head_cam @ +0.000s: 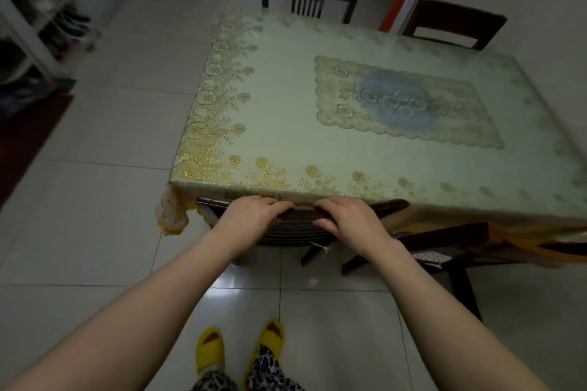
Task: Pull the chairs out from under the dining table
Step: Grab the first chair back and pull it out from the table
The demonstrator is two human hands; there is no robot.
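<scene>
Tiled floor surrounds the table [286, 124]. Left hand [251, 216] and right hand [346, 219] curl over the chair [303, 215] tucked beneath its near edge. Next: pull straight back.

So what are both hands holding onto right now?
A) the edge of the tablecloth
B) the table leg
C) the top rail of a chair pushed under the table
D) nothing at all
C: the left hand and right hand both curl over the dark wooden top rail of the chair tucked under the near edge of the dining table, just below the tablecloth's hem.
</scene>
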